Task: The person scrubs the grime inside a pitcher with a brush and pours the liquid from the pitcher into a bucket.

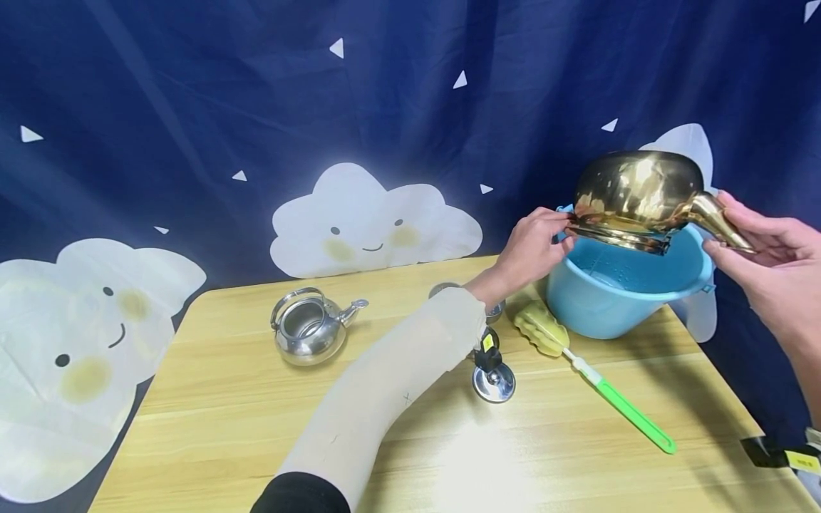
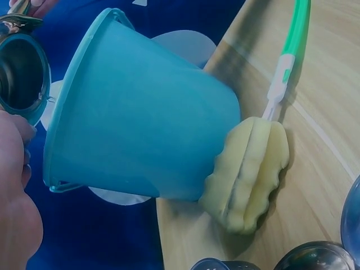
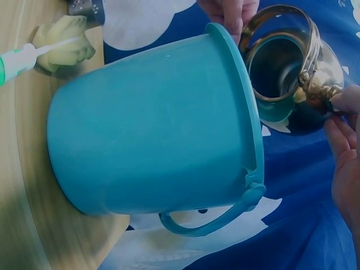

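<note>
A shiny gold kettle is held tipped over, its opening facing down, above a light blue bucket. My left hand pinches the kettle's handle on the left side. With thumb and fingers my right hand grips the spout on the right. In the right wrist view the kettle's round opening and its arched handle show beyond the bucket rim. Water drops show on the bucket's inner wall; I cannot tell whether water is pouring.
A yellow sponge brush with a green handle lies before the bucket. A silver kettle without a lid stands at the left. A small metal lid lies near my left forearm, which partly hides other metal pieces. A blue curtain hangs behind the table.
</note>
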### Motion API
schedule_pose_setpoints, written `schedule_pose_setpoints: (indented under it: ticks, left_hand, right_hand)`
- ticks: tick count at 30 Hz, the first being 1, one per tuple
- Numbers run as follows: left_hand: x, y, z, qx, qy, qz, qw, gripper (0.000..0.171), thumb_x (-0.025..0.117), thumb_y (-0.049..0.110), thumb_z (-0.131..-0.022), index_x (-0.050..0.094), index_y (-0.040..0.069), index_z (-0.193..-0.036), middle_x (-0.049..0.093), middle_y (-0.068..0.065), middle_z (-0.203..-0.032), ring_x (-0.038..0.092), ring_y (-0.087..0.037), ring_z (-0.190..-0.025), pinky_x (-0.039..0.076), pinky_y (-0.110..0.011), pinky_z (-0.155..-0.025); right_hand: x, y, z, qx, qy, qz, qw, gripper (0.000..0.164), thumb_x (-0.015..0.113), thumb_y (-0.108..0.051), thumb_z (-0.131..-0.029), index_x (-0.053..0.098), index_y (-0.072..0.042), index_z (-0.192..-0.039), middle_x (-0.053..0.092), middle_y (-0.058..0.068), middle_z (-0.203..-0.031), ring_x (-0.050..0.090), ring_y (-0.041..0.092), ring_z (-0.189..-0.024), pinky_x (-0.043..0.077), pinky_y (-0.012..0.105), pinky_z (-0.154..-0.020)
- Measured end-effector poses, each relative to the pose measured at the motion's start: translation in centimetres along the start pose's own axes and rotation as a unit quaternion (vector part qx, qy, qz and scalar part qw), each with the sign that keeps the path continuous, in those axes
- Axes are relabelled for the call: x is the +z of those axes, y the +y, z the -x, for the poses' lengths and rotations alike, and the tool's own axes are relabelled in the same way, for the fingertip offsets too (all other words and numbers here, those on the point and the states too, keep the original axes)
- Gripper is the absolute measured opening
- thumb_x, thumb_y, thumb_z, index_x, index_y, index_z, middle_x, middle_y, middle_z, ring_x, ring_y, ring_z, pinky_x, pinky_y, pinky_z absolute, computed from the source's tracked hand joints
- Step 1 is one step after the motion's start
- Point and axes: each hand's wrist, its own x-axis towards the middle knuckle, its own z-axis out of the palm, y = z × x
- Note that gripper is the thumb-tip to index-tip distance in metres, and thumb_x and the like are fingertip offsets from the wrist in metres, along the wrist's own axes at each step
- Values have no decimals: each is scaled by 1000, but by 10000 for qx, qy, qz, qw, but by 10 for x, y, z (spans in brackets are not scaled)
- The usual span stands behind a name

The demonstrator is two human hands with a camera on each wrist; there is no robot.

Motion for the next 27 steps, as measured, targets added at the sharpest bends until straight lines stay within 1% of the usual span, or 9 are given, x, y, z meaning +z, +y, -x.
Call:
schedule_pose_setpoints:
  ticks: [1, 3, 6, 8, 11, 16, 22, 25, 27]
  left_hand:
    - [0, 0, 0, -14, 1, 13, 10000, 33, 65, 23, -98, 75, 11, -127, 70, 0, -139, 61, -9, -130, 42, -14, -111]
    - [1, 0, -1, -54, 15, 47, 10000, 33, 65, 22, -97, 75, 11, -127, 70, 1, -138, 62, -9, -129, 43, -14, -110]
    - [2, 0, -2, -114, 46, 110, 9999, 33, 66, 22, -96, 76, 12, -125, 71, 1, -136, 62, -8, -128, 43, -14, -109]
    - [3, 1, -3, -164, 61, 139, 9997, 32, 67, 21, -95, 77, 12, -124, 72, 2, -135, 63, -8, -127, 44, -14, -108]
    - [4, 1, -4, -265, 54, 200, 9994, 31, 68, 21, -93, 78, 13, -121, 72, 2, -134, 63, -8, -126, 45, -14, -107]
    - [2, 3, -4, -423, -26, 234, 9988, 30, 70, 20, -91, 79, 13, -118, 73, 3, -134, 63, -8, -126, 46, -17, -105]
    - [2, 6, -6, -582, -171, 156, 9980, 32, 72, 20, -91, 78, 13, -121, 72, 3, -135, 61, -8, -129, 45, -18, -108]
    - [2, 6, -7, -601, -194, 99, 9980, 31, 72, 21, -91, 78, 13, -121, 72, 4, -135, 60, -7, -129, 45, -17, -109]
    - [2, 7, -7, -578, -167, 54, 9982, 31, 72, 20, -91, 78, 13, -121, 72, 4, -135, 60, -7, -129, 44, -16, -109]
  right_hand:
    - [-1, 0, 0, 20, -3, -39, 10000, 43, 63, 30, -78, 58, 28, -121, 71, 17, -129, 71, 16, -121, 53, 18, -98]
    - [-2, 0, -1, 118, -24, -247, 9996, 44, 59, 34, -78, 59, 27, -121, 72, 16, -129, 71, 15, -122, 53, 18, -98]
    - [-3, 1, -2, 110, -111, -111, 9998, 45, 58, 34, -78, 58, 27, -123, 72, 15, -130, 70, 15, -123, 53, 18, -98]
    - [-3, 1, -2, 124, -126, -154, 9997, 46, 55, 36, -77, 57, 28, -122, 71, 15, -131, 70, 15, -124, 52, 18, -98]
    - [-4, 1, -3, 70, -124, -156, 9998, 43, 58, 35, -78, 56, 30, -121, 71, 17, -130, 70, 17, -124, 52, 19, -99]
    - [-5, 1, -3, 86, -202, -358, 9991, 42, 67, 28, -78, 57, 30, -119, 71, 18, -130, 69, 17, -126, 52, 19, -100]
    - [-5, -1, -2, 55, -323, -192, 9993, 42, 70, 25, -79, 57, 30, -119, 71, 16, -131, 67, 16, -128, 51, 18, -102]
    - [-6, -2, -1, 7, -363, 168, 9992, 41, 70, 23, -80, 58, 29, -119, 71, 14, -132, 67, 14, -128, 51, 17, -102]
    - [-6, -2, -1, 16, -370, 253, 9990, 41, 69, 23, -81, 58, 28, -120, 71, 13, -133, 67, 13, -128, 51, 16, -102]
